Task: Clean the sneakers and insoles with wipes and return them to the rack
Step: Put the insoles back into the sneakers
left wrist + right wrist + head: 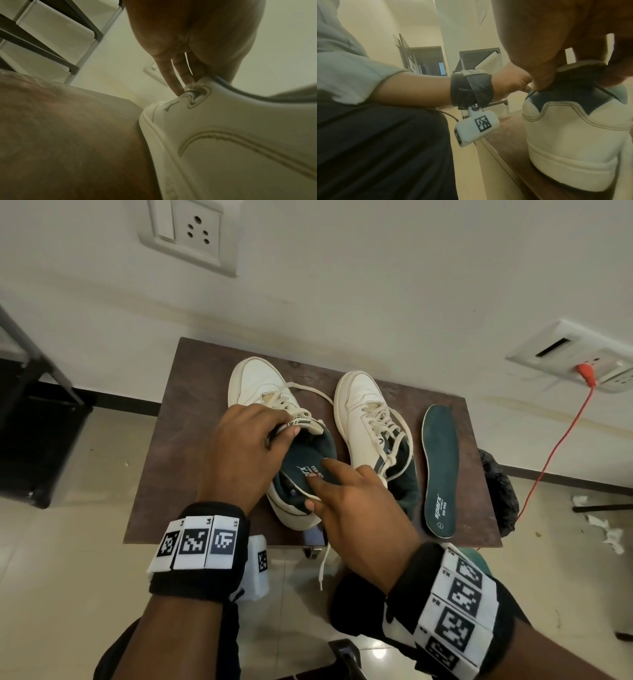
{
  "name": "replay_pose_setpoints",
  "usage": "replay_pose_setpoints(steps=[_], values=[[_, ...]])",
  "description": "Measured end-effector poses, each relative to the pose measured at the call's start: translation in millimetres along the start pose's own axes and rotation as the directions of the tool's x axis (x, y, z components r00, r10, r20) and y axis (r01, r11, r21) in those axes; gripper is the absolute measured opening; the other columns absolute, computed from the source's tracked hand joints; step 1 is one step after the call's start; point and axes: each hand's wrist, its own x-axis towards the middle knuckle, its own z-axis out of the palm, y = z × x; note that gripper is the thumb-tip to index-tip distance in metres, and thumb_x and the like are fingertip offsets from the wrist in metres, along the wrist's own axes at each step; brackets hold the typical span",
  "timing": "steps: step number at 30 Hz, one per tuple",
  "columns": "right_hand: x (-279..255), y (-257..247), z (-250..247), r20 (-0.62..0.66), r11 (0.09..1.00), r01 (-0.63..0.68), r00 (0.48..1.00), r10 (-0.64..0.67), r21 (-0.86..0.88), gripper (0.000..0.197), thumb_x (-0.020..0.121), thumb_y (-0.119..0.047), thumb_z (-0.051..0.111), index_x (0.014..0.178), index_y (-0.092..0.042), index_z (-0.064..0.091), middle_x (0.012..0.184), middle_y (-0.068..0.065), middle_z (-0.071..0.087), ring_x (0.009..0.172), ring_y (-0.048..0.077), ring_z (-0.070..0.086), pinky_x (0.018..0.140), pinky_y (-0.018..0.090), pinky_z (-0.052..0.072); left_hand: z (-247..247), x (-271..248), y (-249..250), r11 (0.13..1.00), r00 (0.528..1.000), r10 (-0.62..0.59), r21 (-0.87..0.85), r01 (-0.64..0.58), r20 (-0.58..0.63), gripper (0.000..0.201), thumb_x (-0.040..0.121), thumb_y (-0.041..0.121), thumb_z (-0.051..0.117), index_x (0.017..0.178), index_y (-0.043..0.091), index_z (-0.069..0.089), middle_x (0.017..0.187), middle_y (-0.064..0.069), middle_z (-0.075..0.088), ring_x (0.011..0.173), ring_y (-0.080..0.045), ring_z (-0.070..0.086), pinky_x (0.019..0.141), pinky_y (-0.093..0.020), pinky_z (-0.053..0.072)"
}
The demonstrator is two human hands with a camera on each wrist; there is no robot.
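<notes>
Far left, beyond the bench: black-framed shoe rack (37,392) with pale shelves, no sneaker on it as far as visible.

On the dark brown wooden bench (164,474): left white leather sneaker with dark green lining (253,381), upright, toe toward the wall. Left hand (239,453) gripping its tongue and pulling it forward, fingers curled over the top edge. Right hand (356,508) pinching the heel end of the dark green printed insole (305,467), thumb below, index finger pressed on top; heel of that insole raised above the collar, front part hidden inside. Extraction or reinsertion: cannot tell.

Just right: second white leather sneaker (363,412), laces loose, opening dark, insole apparently out. Further right, apart from it: loose dark green insole (440,470) lying flat on the bench, print upward.

On the floor at far right: crumpled white tissues (606,532), possibly used wipes. No wipe in either hand.

Judgement: return to rack outstanding for both sneakers; extent of wiping unconfirmed.
</notes>
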Motion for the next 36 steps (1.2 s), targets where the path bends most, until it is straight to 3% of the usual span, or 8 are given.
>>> replay_pose_setpoints(steps=[7,11,16,19,24,27,30,36], values=[[42,5,-6,0.145,0.997,-0.034,0.989,0.023,0.073,0.030,0.095,-0.038,0.043,0.077,-0.020,0.059,0.083,-0.001,0.060,0.082,0.022,0.043,0.074,0.031,0.033,7,1,-3,0.999,0.999,0.029,0.017,-0.030,0.037,0.021,0.086,0.029,0.060,0.091,0.012,0.072,0.088,-0.004,0.071,0.083,-0.024,0.062,0.074,-0.040,0.050],[57,-6,-3,0.163,0.999,0.013,0.986,-0.018,0.031,0.034,0.091,-0.039,0.044,0.096,-0.015,0.068,0.087,0.006,0.066,0.088,0.026,0.049,0.078,0.034,0.044,6,0,-2,1.000,0.999,0.013,0.027,-0.014,0.032,0.028,0.087,0.034,0.055,0.094,0.013,0.072,0.091,-0.005,0.072,0.085,-0.025,0.063,0.076,-0.039,0.050],[31,1,-21,0.135,0.991,0.079,0.986,-0.093,0.107,0.032,0.087,-0.043,0.053,0.086,-0.014,0.067,0.080,0.002,0.062,0.073,0.019,0.054,0.064,0.029,0.040,4,1,-2,1.000,1.000,0.006,0.005,-0.007,0.023,0.026,0.087,0.034,0.058,0.095,0.013,0.071,0.092,-0.004,0.071,0.086,-0.024,0.062,0.076,-0.041,0.050],[13,7,-24,0.074,0.994,0.101,0.992,-0.103,0.033,0.029,0.082,-0.041,0.061,0.099,-0.019,0.066,0.098,-0.001,0.059,0.087,0.019,0.053,0.074,0.033,0.047,4,1,-3,1.000,0.999,0.003,0.014,-0.003,0.038,0.027,0.088,0.035,0.058,0.099,0.014,0.071,0.094,-0.004,0.071,0.088,-0.023,0.062,0.076,-0.042,0.051],[5,10,-11,0.098,0.992,0.119,0.988,-0.116,-0.029,0.032,0.077,-0.036,0.063,0.105,-0.020,0.066,0.104,-0.004,0.063,0.105,0.023,0.052,0.090,0.036,0.045,5,0,-4,1.000,0.999,-0.005,0.018,0.004,0.033,0.027,0.087,0.034,0.060,0.099,0.013,0.071,0.094,-0.005,0.071,0.088,-0.023,0.062,0.077,-0.041,0.051],[15,7,-15,0.184,0.986,0.149,0.974,-0.134,-0.072,0.024,0.083,-0.041,0.054,0.092,-0.023,0.065,0.090,-0.004,0.065,0.102,0.021,0.048,0.092,0.037,0.042,8,0,-5,1.000,0.999,-0.004,0.026,0.003,0.036,0.024,0.087,0.033,0.061,0.097,0.014,0.071,0.093,-0.004,0.071,0.087,-0.024,0.062,0.076,-0.041,0.050],[29,-6,-25,0.274,0.966,0.153,0.957,-0.093,-0.209,0.028,0.081,-0.049,0.055,0.086,-0.022,0.062,0.071,-0.003,0.048,0.097,0.020,0.043,0.084,0.034,0.036,12,0,-5,0.999,1.000,-0.001,0.053,-0.001,0.030,0.022,0.087,0.034,0.061,0.096,0.016,0.071,0.092,-0.001,0.071,0.087,-0.024,0.062,0.074,-0.042,0.050],[42,-30,-17,0.388,0.957,0.126,0.922,-0.015,-0.262,0.033,0.081,-0.052,0.050,0.069,-0.021,0.047,0.073,-0.002,0.048,0.094,0.023,0.045,0.090,0.040,0.029,14,0,-4,0.994,0.998,-0.022,0.110,0.015,0.066,0.025,0.089,0.037,0.056,0.100,0.019,0.068,0.096,0.000,0.070,0.092,-0.022,0.060,0.074,-0.037,0.049]])
